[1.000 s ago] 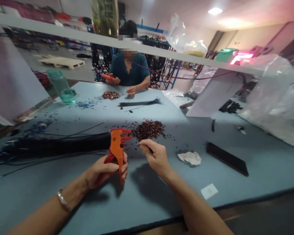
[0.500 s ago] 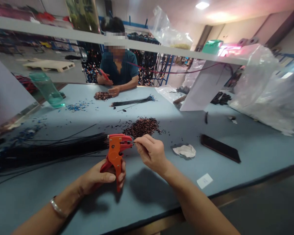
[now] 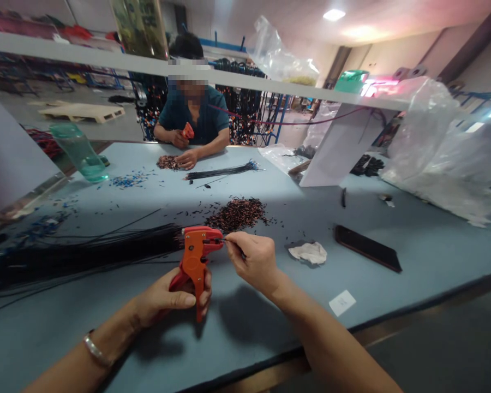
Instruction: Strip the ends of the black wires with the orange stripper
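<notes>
1. Our left hand (image 3: 169, 297) is wrapped around the handles of the orange stripper (image 3: 195, 257), fingers curled tight. Tool stands nearly upright, head up, jaws pointing toward our right hand; that puts the mouth level with the wire.
2. Our right hand (image 3: 256, 261) pinches a short black wire (image 3: 228, 243) between thumb and forefinger, other fingers folded in. The wire's far end sits at or in the jaws; we cannot tell how deep.
3. Hands sit just beside each other over the table (image 3: 270, 327), so the wire feeds straight across with little slack.
4. Stripper: orange body, red upper jaw and lower handle, dark metal at the mouth. Jaws look closed or nearly so; blur hides the gap.
5. Wire bundle (image 3: 85, 254) lies left of the tool, ends near its head, in easy reach of the left side.
6. Scrap pile (image 3: 239, 212) sits just beyond the right hand, with dark bits scattered around it.
7. Crumpled cloth (image 3: 310, 252) and a dark flat bar (image 3: 368, 248) lie right of the right hand, apart from it.
8. A co-worker (image 3: 194, 117) sits across the table, well beyond both hands, holding a similar orange tool.
</notes>
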Demonstrator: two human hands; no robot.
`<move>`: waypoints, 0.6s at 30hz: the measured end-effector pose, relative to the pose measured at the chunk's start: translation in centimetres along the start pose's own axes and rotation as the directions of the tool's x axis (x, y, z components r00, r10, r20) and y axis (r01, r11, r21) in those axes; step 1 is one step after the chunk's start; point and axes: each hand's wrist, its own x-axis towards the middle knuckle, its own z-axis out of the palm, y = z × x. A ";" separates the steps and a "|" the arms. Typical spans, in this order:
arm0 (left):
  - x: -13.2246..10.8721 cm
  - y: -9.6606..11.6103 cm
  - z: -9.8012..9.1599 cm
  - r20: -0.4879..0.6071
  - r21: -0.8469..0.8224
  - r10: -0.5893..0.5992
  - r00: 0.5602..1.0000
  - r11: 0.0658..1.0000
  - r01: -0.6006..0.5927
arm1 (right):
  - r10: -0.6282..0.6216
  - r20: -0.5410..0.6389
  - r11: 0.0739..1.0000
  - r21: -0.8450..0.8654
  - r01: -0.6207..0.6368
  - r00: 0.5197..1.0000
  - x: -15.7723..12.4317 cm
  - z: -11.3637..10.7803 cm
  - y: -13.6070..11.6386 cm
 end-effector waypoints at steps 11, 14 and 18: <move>-0.1 0.1 -0.1 -0.003 0.016 -0.009 1.000 1.000 0.009 | -0.104 0.040 0.992 -0.066 0.107 0.994 0.2 -0.3 -0.2; -0.2 0.1 0.0 0.002 0.023 -0.014 1.000 1.000 0.013 | -0.134 0.082 0.984 -0.108 0.143 0.988 0.3 -0.7 -0.2; -0.1 0.1 -0.1 -0.005 0.021 -0.011 1.000 1.000 0.011 | -0.141 0.112 0.985 -0.079 0.151 0.984 0.5 -1.0 0.2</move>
